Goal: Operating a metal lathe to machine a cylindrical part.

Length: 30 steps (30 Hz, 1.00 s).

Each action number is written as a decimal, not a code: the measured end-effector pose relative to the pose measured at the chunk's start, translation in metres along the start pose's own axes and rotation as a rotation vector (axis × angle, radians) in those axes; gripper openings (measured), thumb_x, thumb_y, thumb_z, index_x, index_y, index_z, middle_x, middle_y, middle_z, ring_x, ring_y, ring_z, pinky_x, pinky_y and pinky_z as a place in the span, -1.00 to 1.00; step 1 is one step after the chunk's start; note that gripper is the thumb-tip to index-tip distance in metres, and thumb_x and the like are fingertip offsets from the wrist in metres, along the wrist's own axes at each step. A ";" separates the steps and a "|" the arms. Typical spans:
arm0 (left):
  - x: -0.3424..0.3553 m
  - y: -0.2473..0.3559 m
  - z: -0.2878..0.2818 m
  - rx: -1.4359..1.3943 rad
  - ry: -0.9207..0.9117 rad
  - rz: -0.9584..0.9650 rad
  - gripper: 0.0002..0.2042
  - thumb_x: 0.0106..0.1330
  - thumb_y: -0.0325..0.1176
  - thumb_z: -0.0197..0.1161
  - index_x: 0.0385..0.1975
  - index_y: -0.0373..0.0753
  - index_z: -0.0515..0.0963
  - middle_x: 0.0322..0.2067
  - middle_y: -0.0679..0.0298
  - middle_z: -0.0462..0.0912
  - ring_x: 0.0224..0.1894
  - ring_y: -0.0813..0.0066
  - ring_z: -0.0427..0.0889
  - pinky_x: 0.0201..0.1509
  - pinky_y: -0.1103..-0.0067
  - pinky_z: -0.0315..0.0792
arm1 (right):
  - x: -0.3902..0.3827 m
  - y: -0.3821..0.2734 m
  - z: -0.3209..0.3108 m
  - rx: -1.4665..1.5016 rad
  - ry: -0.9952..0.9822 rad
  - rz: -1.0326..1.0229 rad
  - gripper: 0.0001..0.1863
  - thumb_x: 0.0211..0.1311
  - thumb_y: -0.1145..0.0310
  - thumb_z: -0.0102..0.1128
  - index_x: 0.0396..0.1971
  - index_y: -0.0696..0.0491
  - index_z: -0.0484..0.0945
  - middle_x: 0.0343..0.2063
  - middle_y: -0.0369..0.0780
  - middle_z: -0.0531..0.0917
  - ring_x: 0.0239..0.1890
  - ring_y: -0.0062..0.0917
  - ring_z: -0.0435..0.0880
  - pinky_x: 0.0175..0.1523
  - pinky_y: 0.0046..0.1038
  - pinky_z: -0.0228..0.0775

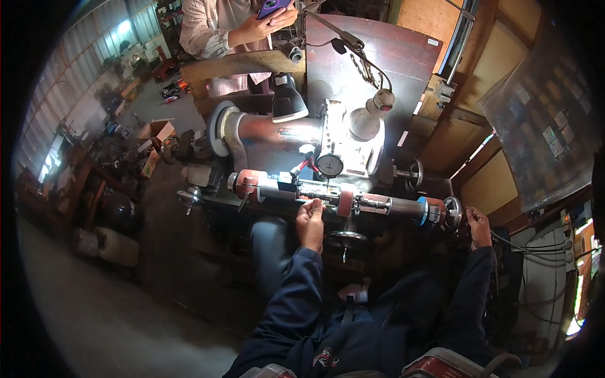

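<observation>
Across the machine in front of me lies a long horizontal shaft assembly [372,205] of bright metal, clamped between reddish end blocks. My left hand [310,225] is closed, its fingertips pinched at the near side of the assembly; whatever sits between them is hidden. A round dial gauge [329,165] stands just above those fingers, its thin stem pointing down at the metal. Beside it is a holder with red arms [302,166]. My right hand [478,227] is closed by the rim of a small handwheel [452,212] at the right end; what it pinches cannot be made out.
Another handwheel [346,238] juts out low at the front. Behind the assembly are a large reddish cylinder [277,133], a lamp [290,101] and a brightly lit metal block. A person holds a purple phone [273,7] across the machine. Cables [535,252] hang at right.
</observation>
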<state>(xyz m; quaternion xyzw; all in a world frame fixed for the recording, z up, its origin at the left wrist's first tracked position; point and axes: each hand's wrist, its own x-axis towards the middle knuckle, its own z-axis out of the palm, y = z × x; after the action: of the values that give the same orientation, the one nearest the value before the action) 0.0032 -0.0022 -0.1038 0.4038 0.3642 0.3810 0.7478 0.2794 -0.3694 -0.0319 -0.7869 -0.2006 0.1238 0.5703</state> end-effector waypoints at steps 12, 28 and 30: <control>0.004 -0.004 -0.005 0.016 -0.028 0.017 -0.78 0.39 -0.23 0.17 -0.27 -0.30 0.48 -0.39 0.36 0.59 -0.34 0.70 0.46 -0.18 0.71 0.30 | 0.064 0.035 0.006 -0.100 0.038 0.020 -0.72 0.30 0.21 0.20 -0.27 0.15 0.60 -0.40 -0.38 0.60 -0.40 -0.71 0.49 -0.26 -0.63 0.36; -0.004 0.007 0.008 -0.106 -0.162 0.002 -0.81 0.32 -0.27 0.26 -0.21 -0.19 0.45 -0.60 0.55 0.38 -0.78 0.86 0.13 -0.75 0.76 -0.07 | 0.104 0.123 -0.066 -0.421 -0.119 0.011 -0.65 0.15 0.26 0.21 -0.11 0.14 0.56 -0.27 -0.02 0.67 -0.17 -0.38 0.66 -0.03 -0.32 0.42; -0.005 0.010 -0.010 -0.091 -0.137 -0.019 -0.81 0.31 -0.27 0.26 -0.22 -0.18 0.44 -0.60 0.55 0.38 -0.77 0.86 0.14 -0.75 0.77 -0.06 | 0.047 -0.045 0.038 -0.727 0.216 -0.271 -0.67 0.20 0.30 0.15 -0.05 0.08 0.53 -0.20 -0.06 0.66 -0.13 -0.37 0.66 0.00 -0.33 0.43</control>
<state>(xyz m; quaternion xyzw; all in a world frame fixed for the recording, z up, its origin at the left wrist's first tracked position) -0.0103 0.0004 -0.0974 0.3907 0.2983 0.3615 0.7922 0.2977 -0.3034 -0.0001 -0.9123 -0.2721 -0.1149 0.2838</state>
